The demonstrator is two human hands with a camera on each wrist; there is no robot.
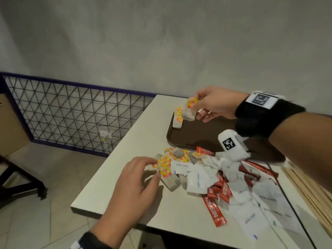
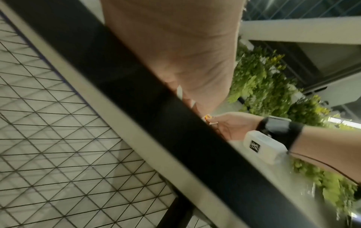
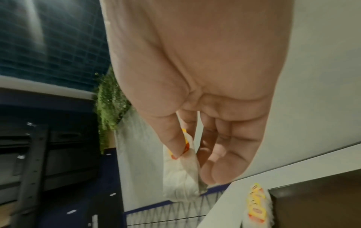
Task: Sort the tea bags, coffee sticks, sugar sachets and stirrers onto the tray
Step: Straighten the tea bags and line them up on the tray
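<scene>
The left hand (image 1: 133, 184) is nearest to the head camera. Its fingers are loosely spread, and the fingertips touch the tea bags (image 1: 166, 166) at the edge of the mixed pile on the white table (image 1: 111, 191); blur hides whether they pinch one. In the left wrist view the table edge covers these fingers. The right hand (image 1: 215, 103) pinches a tea bag (image 1: 189, 109) by its yellow tag between thumb and forefinger, and the bag hangs over the far left corner of the brown tray (image 1: 206, 133), beside a small stack of tea bags (image 1: 177, 117) lying there. The right forearm covers part of the tray. Coffee sticks (image 1: 215, 211), sugar sachets (image 1: 195, 180) and the stirrers (image 1: 312, 191), cut off at the right, lie on the table.
</scene>
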